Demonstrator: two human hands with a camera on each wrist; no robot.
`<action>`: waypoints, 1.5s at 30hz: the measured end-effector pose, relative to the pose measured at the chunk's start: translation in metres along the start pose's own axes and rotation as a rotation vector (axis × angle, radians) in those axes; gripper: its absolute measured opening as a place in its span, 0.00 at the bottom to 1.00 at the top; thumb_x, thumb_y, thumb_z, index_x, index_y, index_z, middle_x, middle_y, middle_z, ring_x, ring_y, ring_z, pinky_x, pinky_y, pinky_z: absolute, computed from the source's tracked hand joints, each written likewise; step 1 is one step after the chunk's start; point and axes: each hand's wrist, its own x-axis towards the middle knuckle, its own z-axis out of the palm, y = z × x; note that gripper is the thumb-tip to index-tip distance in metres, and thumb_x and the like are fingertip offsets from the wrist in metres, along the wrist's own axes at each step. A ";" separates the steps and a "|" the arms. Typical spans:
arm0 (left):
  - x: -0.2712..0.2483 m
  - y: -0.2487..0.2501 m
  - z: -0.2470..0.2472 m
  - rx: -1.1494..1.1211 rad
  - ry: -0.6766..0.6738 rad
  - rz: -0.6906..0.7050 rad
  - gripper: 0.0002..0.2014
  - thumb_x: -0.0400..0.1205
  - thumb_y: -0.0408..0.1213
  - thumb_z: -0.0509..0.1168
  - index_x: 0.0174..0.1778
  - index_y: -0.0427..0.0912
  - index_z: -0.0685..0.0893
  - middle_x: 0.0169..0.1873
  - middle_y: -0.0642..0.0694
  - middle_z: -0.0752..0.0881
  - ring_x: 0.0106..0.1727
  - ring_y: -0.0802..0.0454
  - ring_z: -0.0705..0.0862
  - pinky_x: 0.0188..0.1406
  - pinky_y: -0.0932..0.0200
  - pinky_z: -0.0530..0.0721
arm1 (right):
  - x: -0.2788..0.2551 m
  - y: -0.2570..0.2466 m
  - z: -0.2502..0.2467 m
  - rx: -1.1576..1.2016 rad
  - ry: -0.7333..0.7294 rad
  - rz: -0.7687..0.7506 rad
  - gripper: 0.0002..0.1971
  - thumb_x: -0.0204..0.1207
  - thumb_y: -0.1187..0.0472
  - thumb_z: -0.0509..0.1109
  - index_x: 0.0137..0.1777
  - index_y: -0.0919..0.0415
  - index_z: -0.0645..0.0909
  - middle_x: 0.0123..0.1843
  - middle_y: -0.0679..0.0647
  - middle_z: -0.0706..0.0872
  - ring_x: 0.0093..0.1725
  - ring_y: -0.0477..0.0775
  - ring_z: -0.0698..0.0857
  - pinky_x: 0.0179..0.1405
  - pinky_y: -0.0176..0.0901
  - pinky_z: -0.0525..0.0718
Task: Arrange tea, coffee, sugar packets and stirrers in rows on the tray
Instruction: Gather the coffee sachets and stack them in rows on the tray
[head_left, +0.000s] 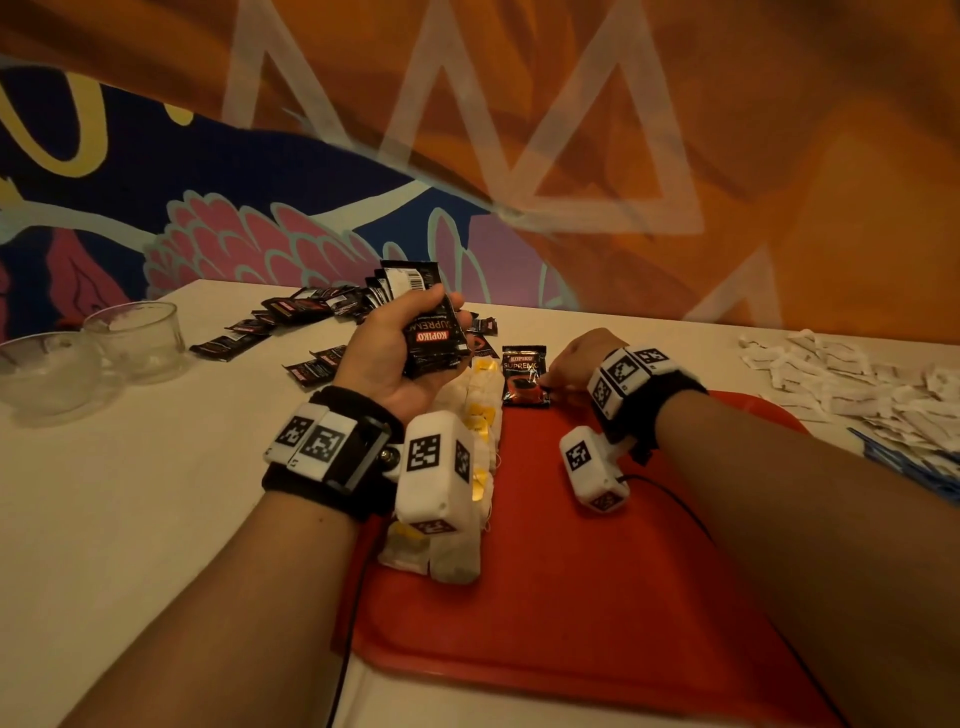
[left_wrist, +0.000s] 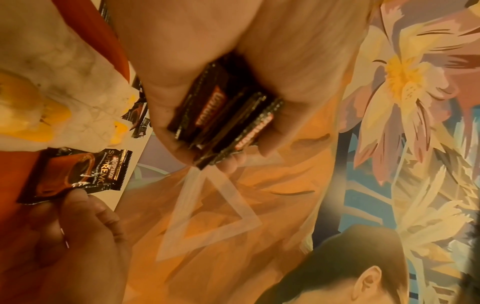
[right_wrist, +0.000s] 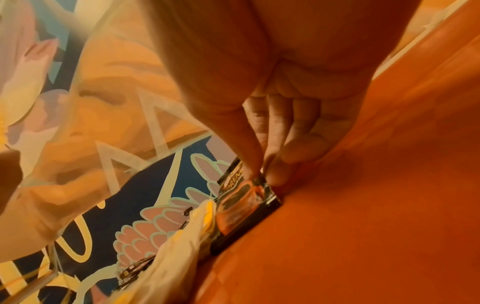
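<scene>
1. A stack of coffee sachets (head_left: 434, 332) is gripped in the left hand (head_left: 400, 358), palm up, with fingers and thumb curled round it; in the left wrist view the edges of several sachets (left_wrist: 226, 121) are seen pressed together inside the curled fingers.
2. A single coffee sachet (head_left: 525, 376) is pinched at its near right corner by the right hand (head_left: 582, 364); in the right wrist view the thumb and fingertips (right_wrist: 275, 172) are seen closed on the corner of that sachet (right_wrist: 241, 207).
3. The single sachet is laid face up at the far edge of the red tray (head_left: 571, 597), just left of the right hand's fingertips and just beside the row of tea bags.
4. The held stack is raised above the table, up and to the left of the single sachet, apart from it.
5. A row of white tea bags (head_left: 478, 415) with yellow tags is laid along the left side of the tray, running from far to near; part of it is hidden behind the left wrist camera.
6. Loose coffee sachets (head_left: 291, 322) are scattered on the table (head_left: 130, 493) beyond and to the left of the left hand.
7. A heap of white sugar packets (head_left: 857, 384) is seen on the table to the right of the tray, well apart from both hands.
8. Two clear glass cups (head_left: 93, 353) are set at the far left of the table.
9. A painted mural wall (head_left: 571, 130) stands behind the table.
</scene>
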 end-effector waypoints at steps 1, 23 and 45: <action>-0.001 0.000 0.000 0.005 -0.002 -0.004 0.08 0.83 0.36 0.66 0.50 0.35 0.86 0.37 0.43 0.88 0.38 0.51 0.88 0.44 0.55 0.87 | -0.001 0.002 -0.002 0.057 -0.012 -0.006 0.20 0.69 0.55 0.83 0.57 0.63 0.87 0.46 0.56 0.90 0.45 0.53 0.90 0.45 0.42 0.89; -0.017 -0.011 0.025 0.213 -0.114 -0.107 0.31 0.78 0.63 0.63 0.63 0.39 0.85 0.43 0.38 0.92 0.37 0.45 0.92 0.28 0.56 0.87 | -0.115 -0.021 -0.034 0.624 0.110 -0.605 0.08 0.70 0.68 0.81 0.40 0.57 0.86 0.34 0.49 0.86 0.28 0.35 0.82 0.28 0.27 0.77; -0.017 -0.013 0.024 0.185 -0.051 0.114 0.24 0.72 0.29 0.72 0.66 0.29 0.82 0.60 0.28 0.87 0.59 0.32 0.88 0.60 0.39 0.87 | -0.119 -0.010 -0.027 0.900 -0.037 -0.503 0.08 0.75 0.69 0.76 0.50 0.59 0.83 0.47 0.55 0.91 0.46 0.54 0.91 0.46 0.45 0.89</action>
